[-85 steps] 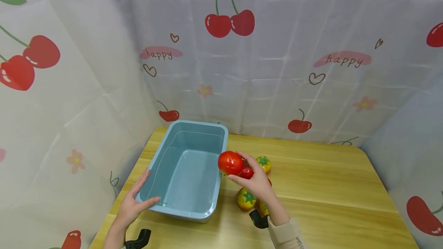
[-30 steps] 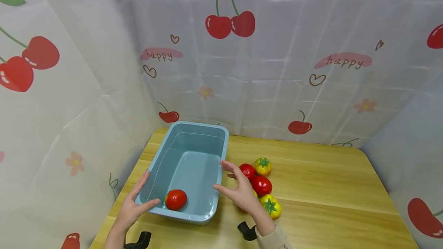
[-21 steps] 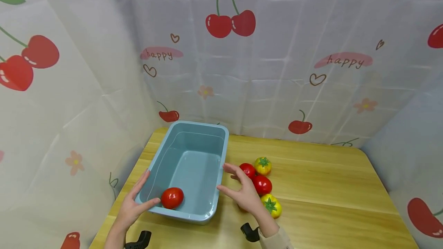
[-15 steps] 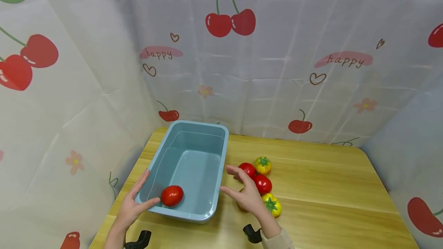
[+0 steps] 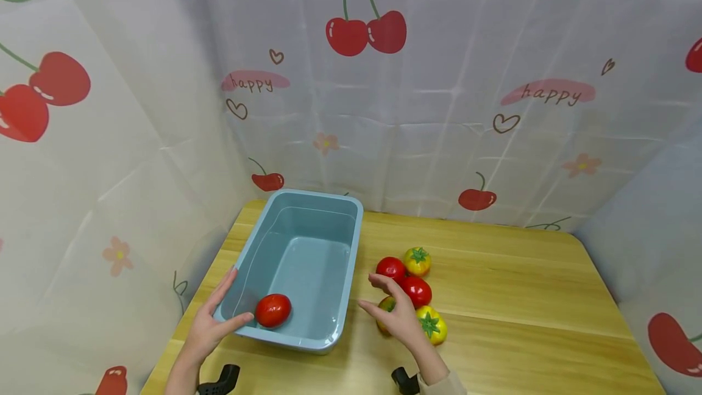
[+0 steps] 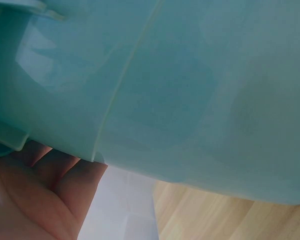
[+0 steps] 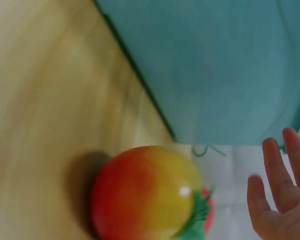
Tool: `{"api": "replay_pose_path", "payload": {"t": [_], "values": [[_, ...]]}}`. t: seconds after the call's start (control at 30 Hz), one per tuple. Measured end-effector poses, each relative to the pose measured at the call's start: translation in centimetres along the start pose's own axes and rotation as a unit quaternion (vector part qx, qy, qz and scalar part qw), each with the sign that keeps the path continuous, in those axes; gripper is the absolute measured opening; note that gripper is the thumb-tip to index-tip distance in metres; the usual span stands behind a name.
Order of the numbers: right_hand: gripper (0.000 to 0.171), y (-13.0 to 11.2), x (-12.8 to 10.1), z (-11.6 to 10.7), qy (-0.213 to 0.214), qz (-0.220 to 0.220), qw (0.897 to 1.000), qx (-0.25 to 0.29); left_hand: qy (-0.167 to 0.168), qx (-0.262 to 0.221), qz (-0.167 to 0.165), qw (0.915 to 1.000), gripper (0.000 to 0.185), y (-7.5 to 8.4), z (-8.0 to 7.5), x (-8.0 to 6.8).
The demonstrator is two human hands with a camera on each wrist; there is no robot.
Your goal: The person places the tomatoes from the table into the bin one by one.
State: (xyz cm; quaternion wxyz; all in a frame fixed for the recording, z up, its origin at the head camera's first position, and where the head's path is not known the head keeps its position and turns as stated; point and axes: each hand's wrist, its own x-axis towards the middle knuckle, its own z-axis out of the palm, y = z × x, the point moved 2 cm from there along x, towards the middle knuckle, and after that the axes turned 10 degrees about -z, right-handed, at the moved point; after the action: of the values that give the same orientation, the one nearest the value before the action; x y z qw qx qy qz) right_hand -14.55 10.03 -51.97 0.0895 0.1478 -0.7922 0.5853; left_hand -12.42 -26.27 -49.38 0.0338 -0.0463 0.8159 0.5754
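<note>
A light blue plastic bin (image 5: 309, 261) stands on the table, and one red tomato (image 5: 273, 311) lies inside at its near end. My left hand (image 5: 211, 325) grips the bin's near left corner; the left wrist view shows fingers (image 6: 72, 185) bent under the rim. Right of the bin, my right hand (image 5: 400, 316) hovers over the tomato group with thumb and fingers apart, holding nothing. Beneath it a yellow-green tomato (image 5: 386, 316) is partly hidden. In the right wrist view, a red-and-yellow tomato (image 7: 145, 195) with a green leafy top sits near the bin's outer wall.
Beside the right hand are two red tomatoes (image 5: 417, 291) and two yellow ones (image 5: 431, 326) with green tops, close together. The wooden table (image 5: 521, 285) extends to the right. A cherry-patterned curtain (image 5: 417, 108) encloses the back and sides.
The red tomato that my right hand held over the bin's right rim now lies in the bin. The emptied hand has drawn back right toward the other tomatoes. My left hand stays put.
</note>
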Motion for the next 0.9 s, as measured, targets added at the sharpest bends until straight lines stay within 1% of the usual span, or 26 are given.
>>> {"api": "replay_pose_path", "payload": {"t": [0.13,0.23,0.33,0.57,0.7,0.8,0.9], "values": [[0.052,1.1,-0.5,-0.1,0.004,0.033,0.999,0.014,0.000,0.002,-0.001,1.0000,0.086,0.0,0.0,0.0],[0.052,1.9,-0.7,-0.1,0.007,0.049,0.999,0.017,0.000,0.003,-0.001,1.0000,0.086,-0.1,0.0,0.0],[0.052,2.6,-1.0,-0.2,0.012,0.051,0.999,0.003,0.000,0.004,0.000,1.0000,0.086,-0.1,0.0,0.0],[0.047,3.9,-1.6,-0.1,0.031,0.049,0.997,-0.048,-0.002,0.005,-0.001,1.0000,0.086,-0.1,0.0,0.0],[0.048,4.7,-2.0,-0.3,0.040,0.056,0.996,-0.053,-0.002,0.006,-0.002,1.0000,0.086,-0.1,0.0,0.0],[0.050,5.1,-2.3,-0.4,0.037,0.066,0.996,-0.055,-0.002,0.007,-0.004,1.0000,0.087,-0.1,0.0,0.0],[0.051,5.6,-2.7,-0.4,0.026,0.075,0.994,-0.070,-0.002,0.008,-0.006,0.9999,0.087,-0.1,0.0,0.1]]}}
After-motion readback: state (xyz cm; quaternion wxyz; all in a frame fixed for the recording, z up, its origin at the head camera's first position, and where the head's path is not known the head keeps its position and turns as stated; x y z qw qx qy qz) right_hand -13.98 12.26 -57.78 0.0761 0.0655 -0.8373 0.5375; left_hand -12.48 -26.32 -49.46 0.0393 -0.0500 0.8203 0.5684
